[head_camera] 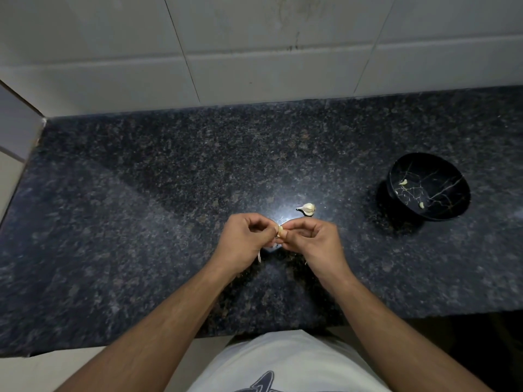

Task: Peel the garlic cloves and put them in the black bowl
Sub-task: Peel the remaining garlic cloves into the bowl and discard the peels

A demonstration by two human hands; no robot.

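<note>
Both hands, left hand [245, 241] and right hand [314, 241], pinch a garlic clove [280, 231] (largely hidden by curled fingers) above the open tabletop [141, 193]; black bowl [450, 190] sits well right.

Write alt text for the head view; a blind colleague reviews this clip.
Both hands, left and right, pinch a garlic clove over a dark counter. Another clove lies just beyond; a black bowl at right holds two peeled cloves.
</note>
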